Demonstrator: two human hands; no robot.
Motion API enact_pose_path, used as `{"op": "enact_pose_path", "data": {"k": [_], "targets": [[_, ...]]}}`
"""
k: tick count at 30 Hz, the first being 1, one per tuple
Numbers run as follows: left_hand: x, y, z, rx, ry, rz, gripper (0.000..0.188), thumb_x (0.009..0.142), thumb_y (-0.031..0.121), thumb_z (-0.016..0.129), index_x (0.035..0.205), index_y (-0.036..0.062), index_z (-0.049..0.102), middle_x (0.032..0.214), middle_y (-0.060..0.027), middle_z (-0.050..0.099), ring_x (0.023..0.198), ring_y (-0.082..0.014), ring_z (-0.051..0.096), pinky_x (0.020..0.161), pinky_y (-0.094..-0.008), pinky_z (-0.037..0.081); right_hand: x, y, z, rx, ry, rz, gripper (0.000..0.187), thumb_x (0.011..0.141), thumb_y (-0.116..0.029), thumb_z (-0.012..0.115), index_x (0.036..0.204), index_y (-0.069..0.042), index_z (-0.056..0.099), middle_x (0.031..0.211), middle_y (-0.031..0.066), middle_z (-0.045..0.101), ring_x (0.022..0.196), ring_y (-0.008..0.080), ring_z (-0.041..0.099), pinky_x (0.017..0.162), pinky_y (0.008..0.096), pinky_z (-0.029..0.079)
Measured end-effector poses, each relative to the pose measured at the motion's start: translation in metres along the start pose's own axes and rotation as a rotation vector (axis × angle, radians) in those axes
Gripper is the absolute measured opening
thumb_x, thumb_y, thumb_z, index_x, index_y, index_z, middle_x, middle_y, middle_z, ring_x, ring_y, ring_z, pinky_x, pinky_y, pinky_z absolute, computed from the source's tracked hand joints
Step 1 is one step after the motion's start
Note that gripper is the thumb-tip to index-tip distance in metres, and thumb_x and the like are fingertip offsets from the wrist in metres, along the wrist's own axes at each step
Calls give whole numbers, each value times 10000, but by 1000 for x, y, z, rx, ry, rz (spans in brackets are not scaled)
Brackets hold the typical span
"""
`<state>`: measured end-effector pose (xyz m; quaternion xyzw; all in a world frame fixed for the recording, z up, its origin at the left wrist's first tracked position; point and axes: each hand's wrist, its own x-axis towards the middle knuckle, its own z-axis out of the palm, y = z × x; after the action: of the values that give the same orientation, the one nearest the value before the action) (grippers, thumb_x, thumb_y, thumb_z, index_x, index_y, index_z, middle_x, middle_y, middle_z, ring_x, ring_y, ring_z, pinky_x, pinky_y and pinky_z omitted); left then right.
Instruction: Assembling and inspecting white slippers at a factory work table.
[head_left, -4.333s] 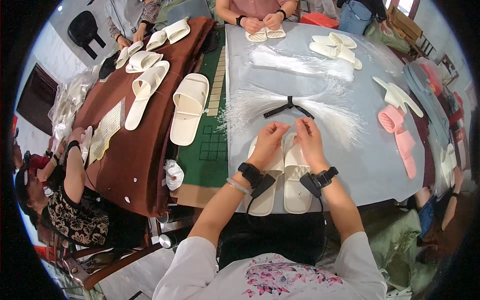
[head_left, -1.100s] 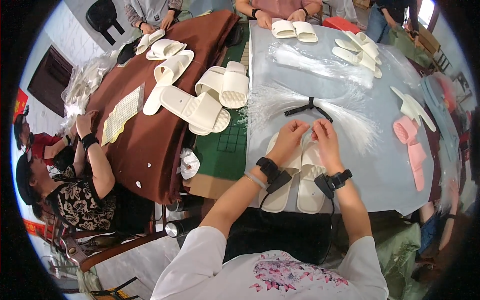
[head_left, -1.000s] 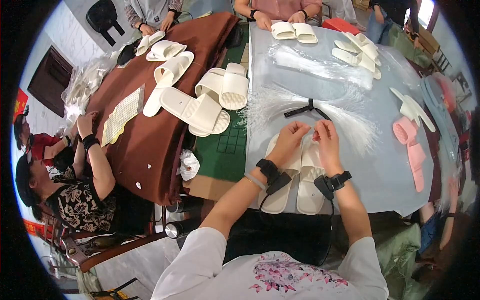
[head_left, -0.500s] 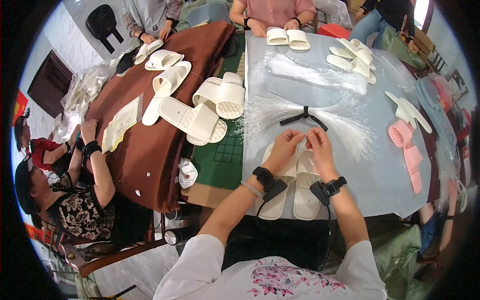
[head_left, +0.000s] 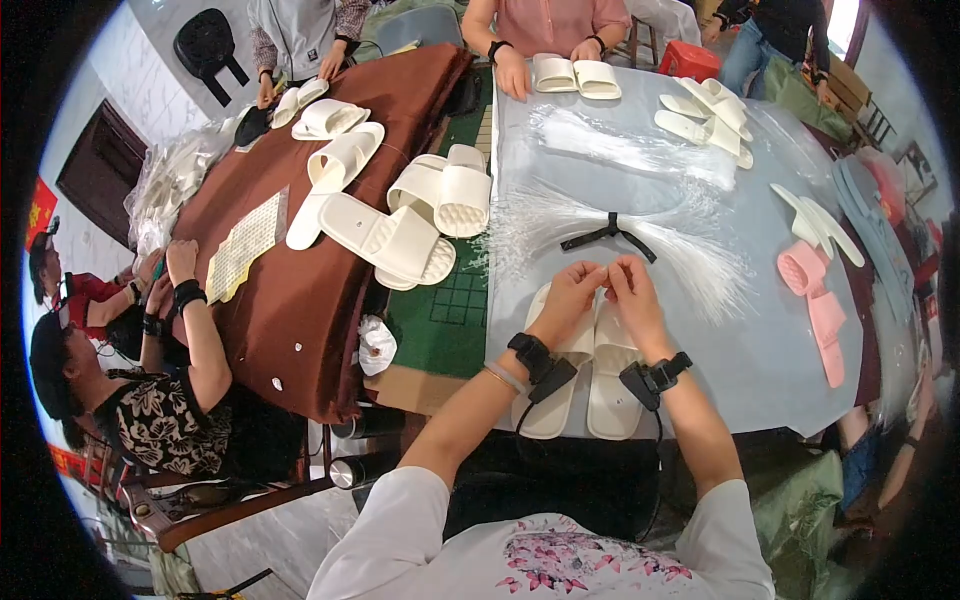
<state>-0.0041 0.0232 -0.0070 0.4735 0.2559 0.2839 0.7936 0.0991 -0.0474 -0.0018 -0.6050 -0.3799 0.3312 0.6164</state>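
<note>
A pair of white slippers (head_left: 612, 408) lies side by side at the table's front edge, with toes and straps partly hidden under my hands. Above them my left hand (head_left: 570, 298) and my right hand (head_left: 634, 292) meet, thumbs and fingers pinched together at the tips. Whatever they pinch is too small or too well hidden to make out. Just beyond my fingertips spreads a bundle of thin, clear-white plastic strands (head_left: 690, 255), bound at its middle by a black strap (head_left: 612, 229).
A second strand bundle (head_left: 630, 145) lies farther back on the grey-blue cloth (head_left: 740, 370). Pink slippers (head_left: 822, 315) and white ones are at the right. More white slippers (head_left: 385, 240) overlap on the left, beside a sticker sheet (head_left: 247, 245) on the brown cloth. Several people work around.
My hands have drawn together until their fingertips touch. Across the table, the person in pink has taken their hands off the white slippers, one resting on the table edge.
</note>
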Motion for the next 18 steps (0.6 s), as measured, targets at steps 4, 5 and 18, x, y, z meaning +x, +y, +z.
{"op": "enact_pose_path", "data": {"k": [4,5,18], "targets": [[1,-3,-3,-12,-2,20,169,846,214,554,893,52,558,688,49,515,500,-3,351,434,-158,269,0,5,3,10,13,-18,167,898,-196,468,945,-36,475,774,16,533,619,69,472,558,204,402],[1,-3,-4,-4,-11,16,170,846,215,554,898,53,558,680,54,505,500,-2,350,433,-158,267,0,7,2,38,31,-44,164,898,-194,466,939,-36,475,768,13,525,616,66,465,552,203,396],[-3,5,1,-35,12,25,180,846,250,563,836,72,535,595,72,403,480,-7,317,421,-161,237,-7,-7,5,104,90,-72,186,896,-223,471,950,-46,492,750,2,495,596,54,425,536,184,361]]}}
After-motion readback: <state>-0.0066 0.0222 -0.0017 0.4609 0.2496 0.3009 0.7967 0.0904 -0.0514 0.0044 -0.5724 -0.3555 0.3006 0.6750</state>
